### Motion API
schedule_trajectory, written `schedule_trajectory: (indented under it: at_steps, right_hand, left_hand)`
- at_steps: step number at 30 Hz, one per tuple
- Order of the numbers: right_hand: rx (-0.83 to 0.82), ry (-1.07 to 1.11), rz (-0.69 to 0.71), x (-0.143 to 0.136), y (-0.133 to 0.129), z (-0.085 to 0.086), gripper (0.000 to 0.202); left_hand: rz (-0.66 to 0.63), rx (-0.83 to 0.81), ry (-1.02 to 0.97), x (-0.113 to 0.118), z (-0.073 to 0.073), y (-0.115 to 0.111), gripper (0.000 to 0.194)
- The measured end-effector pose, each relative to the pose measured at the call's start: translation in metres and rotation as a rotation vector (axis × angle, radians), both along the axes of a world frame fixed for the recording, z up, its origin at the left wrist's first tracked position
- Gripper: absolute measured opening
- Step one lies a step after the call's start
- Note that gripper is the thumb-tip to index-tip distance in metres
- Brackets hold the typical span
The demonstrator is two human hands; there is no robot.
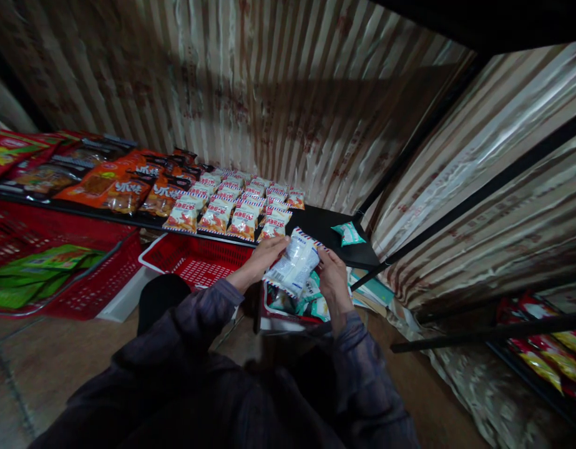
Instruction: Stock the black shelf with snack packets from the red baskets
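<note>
**Both hands' fingers clamp a white packet, printed back up**

The white packet (294, 265) lies tilted between the left fingers (281, 242), closed on its left edge, and the right fingers (326, 254), closed on its right edge. Its front is turned away, and the parts of the fingers beneath it are hidden. The lower part of the packet hangs over a basket (294, 323) just below the fingers, covering some of the teal packets (321, 308) inside; the right hand and wrist hide more.

On the packet's back, small bluish print is too fine to read; a barcode seems to sit near the lower left corner, and red and blue stripes run along the ends. Beyond the left fingers, rows of striped packets (244, 219) carry red characters, too small to read surely, over orange pictures. Farther left, orange bags (98, 185) bear large white characters. The red bags (11, 149) at the far left are cut off by the view's edge.

All these rest on a black shelf (316, 223), with a single teal packet (348, 233) beyond the right fingers. Below and left of the left fingers is a red basket (201, 259), its near side partly covered by the sleeve and a dark knee; farther left, another basket (93, 296) holds green bags (44, 274). Black bars (479, 206) slant across the curtain (292, 93) right of the fingers. Well right, red and yellow packets (543, 349) are partly blocked by a bar.
</note>
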State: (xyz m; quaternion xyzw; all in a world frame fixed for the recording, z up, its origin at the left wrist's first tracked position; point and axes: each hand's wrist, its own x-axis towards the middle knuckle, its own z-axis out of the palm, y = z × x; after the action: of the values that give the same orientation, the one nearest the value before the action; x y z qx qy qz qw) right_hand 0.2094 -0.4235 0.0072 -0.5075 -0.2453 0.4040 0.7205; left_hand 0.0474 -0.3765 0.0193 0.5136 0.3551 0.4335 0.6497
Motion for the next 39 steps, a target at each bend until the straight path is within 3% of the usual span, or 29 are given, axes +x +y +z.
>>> schedule_trajectory:
  at_steps: [6, 12, 19, 28, 34, 39]
  right_hand:
    - [0.024, 0.084, -0.072, 0.010, -0.002, -0.006, 0.025]
    - [-0.038, 0.111, -0.092, 0.008, -0.001, -0.003, 0.022]
    - [-0.039, 0.098, -0.111, 0.009, 0.009, -0.005, 0.022]
    - [-0.016, 0.071, -0.054, 0.014, 0.010, -0.007, 0.022]
    - [-0.052, 0.111, -0.070, 0.024, 0.005, -0.001, 0.018]
    - [-0.055, 0.057, -0.035, 0.033, 0.001, 0.003, 0.023]
  left_hand:
    - [-0.222, -0.046, -0.011, -0.010, -0.012, -0.014, 0.053]
    - [-0.138, 0.002, -0.015, -0.007, -0.023, -0.028, 0.054]
    - [-0.003, -0.003, -0.020, -0.001, -0.020, -0.033, 0.038]
    - [0.033, -0.119, -0.066, 0.004, -0.023, -0.041, 0.044]
    - [0.023, -0.130, -0.058, 0.013, -0.017, -0.041, 0.042]
    - [0.006, -0.128, -0.068, 0.022, -0.025, -0.033, 0.043]
